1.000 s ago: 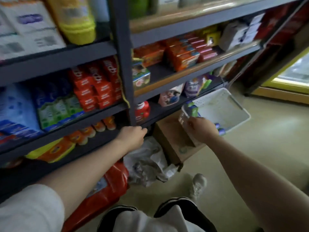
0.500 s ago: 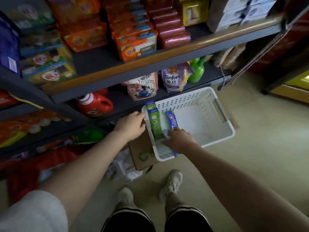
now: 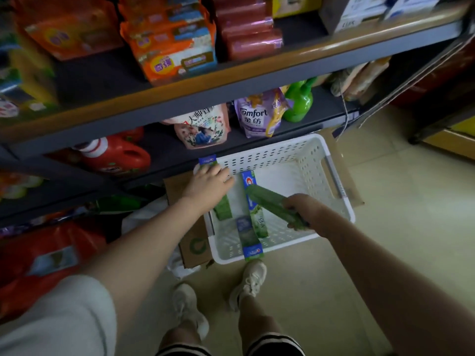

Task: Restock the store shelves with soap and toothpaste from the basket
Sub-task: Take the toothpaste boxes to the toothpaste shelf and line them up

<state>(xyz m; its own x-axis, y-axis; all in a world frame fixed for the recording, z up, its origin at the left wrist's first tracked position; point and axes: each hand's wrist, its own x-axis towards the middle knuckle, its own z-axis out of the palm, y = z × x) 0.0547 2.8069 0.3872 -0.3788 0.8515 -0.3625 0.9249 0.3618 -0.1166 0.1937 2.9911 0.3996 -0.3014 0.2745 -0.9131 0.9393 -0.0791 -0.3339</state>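
Pale floor under cardboard box, white basket on top.

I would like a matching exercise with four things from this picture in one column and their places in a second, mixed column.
1. green toothpaste box
2. white basket
3. red detergent jug
4. Comfort pouch

a. on the cardboard box
b. lower shelf, beside the green bottle
c. in the right hand
d. lower shelf, left part

Pairs: 1-c, 2-a, 3-d, 4-b

Dim light falls on a pale floor. Grey metal shelving with wood-edged boards stands along it. A yellow frame shows far right.
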